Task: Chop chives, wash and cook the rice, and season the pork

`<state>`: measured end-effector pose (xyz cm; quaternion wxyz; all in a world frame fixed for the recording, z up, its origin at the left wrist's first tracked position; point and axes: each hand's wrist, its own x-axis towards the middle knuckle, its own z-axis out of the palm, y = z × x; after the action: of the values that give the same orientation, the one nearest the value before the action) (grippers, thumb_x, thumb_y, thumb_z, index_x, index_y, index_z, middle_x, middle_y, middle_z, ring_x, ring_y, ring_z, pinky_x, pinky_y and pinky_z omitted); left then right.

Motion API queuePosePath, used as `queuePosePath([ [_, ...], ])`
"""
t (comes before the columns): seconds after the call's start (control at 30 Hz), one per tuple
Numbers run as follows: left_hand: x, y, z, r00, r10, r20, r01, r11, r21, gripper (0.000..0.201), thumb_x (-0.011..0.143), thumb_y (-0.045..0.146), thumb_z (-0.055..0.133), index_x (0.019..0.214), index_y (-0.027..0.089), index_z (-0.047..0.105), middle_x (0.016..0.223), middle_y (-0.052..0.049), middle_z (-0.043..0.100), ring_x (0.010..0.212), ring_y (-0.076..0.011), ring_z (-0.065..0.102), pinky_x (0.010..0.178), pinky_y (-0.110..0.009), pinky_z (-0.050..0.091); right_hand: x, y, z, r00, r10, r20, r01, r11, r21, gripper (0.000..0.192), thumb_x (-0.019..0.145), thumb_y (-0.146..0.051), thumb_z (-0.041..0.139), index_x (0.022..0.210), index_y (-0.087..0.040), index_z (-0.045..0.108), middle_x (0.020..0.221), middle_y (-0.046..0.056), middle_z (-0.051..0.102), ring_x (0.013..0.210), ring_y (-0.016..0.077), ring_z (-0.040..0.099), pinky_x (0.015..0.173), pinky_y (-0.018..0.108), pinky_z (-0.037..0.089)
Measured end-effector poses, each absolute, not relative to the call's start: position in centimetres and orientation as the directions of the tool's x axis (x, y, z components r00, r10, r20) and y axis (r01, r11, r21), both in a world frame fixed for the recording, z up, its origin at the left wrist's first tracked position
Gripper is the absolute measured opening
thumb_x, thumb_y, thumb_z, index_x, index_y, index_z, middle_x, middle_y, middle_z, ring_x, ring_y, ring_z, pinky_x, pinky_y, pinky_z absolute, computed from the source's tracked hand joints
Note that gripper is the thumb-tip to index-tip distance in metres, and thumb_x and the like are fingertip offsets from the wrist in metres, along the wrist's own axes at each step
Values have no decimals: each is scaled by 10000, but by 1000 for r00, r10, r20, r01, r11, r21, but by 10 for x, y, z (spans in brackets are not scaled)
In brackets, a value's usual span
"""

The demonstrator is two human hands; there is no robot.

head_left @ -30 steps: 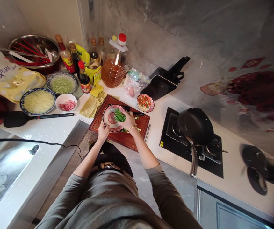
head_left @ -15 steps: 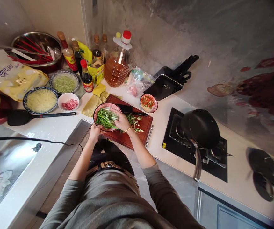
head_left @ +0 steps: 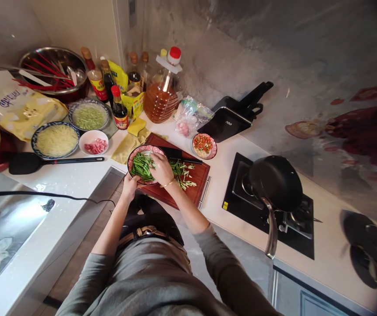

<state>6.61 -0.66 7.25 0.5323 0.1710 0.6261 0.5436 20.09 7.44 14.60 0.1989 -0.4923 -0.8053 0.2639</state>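
1. Two hands at work on one pink-rimmed bowl: the left hand has its near edge pinched between thumb and fingers, presumably to steady it.
2. In go the right hand's fingers, curled down among the cut greens; I can't tell whether they grip any.
3. And look where that bowl sits: over the left end of the red cutting board, right beside the loose cut stalks, which probably makes for a short reach.
4. Behind them the knife lies along the board's far side, likely parked off the working patch.
5. Just beyond the board, a small patterned bowl shows chopped red and pale bits.
6. Over to the left, a whole line-up! Pale shreds in the blue-rimmed dish, light green pieces in the dish behind, pink strips in the white bowl.
7. Out right, the pan stands over the hob, handle towards the counter's front edge, handy for grabbing, I'd say.
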Motion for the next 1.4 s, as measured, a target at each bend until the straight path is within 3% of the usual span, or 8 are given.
queuePosePath([
  [0.2, 67, -6, 87, -350, 750, -561, -418, 412, 810, 274, 556, 203, 603, 828, 167, 582, 694, 7, 615, 651, -179, 631, 593, -310, 559, 208, 75, 150, -406, 913, -19, 652, 275, -706, 317, 860, -108, 516, 1081, -246, 697, 966, 21, 727, 901, 193, 679, 923, 316, 532],
  [0.43, 69, -7, 86, -331, 760, -559, -426, 408, 807, 312, 553, 212, 605, 859, 174, 563, 702, 13, 624, 648, -165, 625, 587, -293, 552, 206, 69, 133, -464, 886, -2, 577, 301, -759, 331, 732, 26, 487, 618, -219, 679, 972, 14, 752, 1032, 194, 671, 1019, 349, 476],
  [0.67, 71, -10, 89, -305, 776, -552, -412, 415, 811, 352, 566, 223, 613, 913, 171, 593, 739, -6, 658, 684, -185, 647, 646, -339, 571, 209, 54, 140, -332, 934, 133, 641, 327, -694, 172, 881, -213, 596, 987, -209, 732, 1076, 88, 668, 1104, 232, 585, 1043, 373, 428],
  [0.83, 73, -11, 91, -297, 763, -574, -427, 432, 795, 391, 560, 218, 614, 948, 173, 595, 762, -19, 680, 688, -211, 671, 648, -379, 588, 208, 51, 141, -334, 937, 99, 665, 309, -680, 307, 875, -331, 665, 1171, -250, 684, 1254, 83, 624, 1218, 272, 521, 1107, 437, 372],
  [1.0, 70, -13, 89, -325, 752, -574, -421, 428, 800, 340, 563, 211, 613, 900, 173, 595, 761, -23, 681, 726, -215, 684, 660, -360, 589, 213, 56, 141, -373, 922, 104, 563, 314, -764, 271, 877, -256, 621, 1138, -228, 691, 1235, 86, 637, 1205, 246, 552, 1106, 401, 406],
  [1.13, 59, -14, 89, -387, 715, -582, -408, 433, 804, 272, 535, 216, 626, 799, 174, 571, 688, -6, 649, 670, -205, 663, 618, -341, 579, 245, 62, 114, -133, 983, 122, 586, 178, -790, 313, 921, -301, 533, 1204, -217, 638, 1296, 104, 611, 1273, 234, 521, 1154, 429, 356],
  [1.27, 43, -16, 92, -447, 676, -585, -421, 418, 805, 297, 512, 212, 627, 802, 164, 582, 695, -8, 648, 648, -197, 655, 591, -330, 579, 275, 65, 67, 152, 971, -184, 709, -237, -665, 799, 762, -463, 732, 1426, -126, 445, 1513, 237, 394, 1448, 370, 319, 1167, 588, 253],
  [1.4, 29, -22, 95, -516, 644, -565, -407, 395, 823, 307, 500, 207, 628, 800, 166, 580, 717, -2, 651, 645, -179, 642, 590, -325, 590, 259, 65, 36, 22, 936, -352, 762, -244, -600, 1181, 616, -611, 808, 1558, -185, 236, 1628, 256, 124, 1506, 461, 85, 1125, 721, 156],
])
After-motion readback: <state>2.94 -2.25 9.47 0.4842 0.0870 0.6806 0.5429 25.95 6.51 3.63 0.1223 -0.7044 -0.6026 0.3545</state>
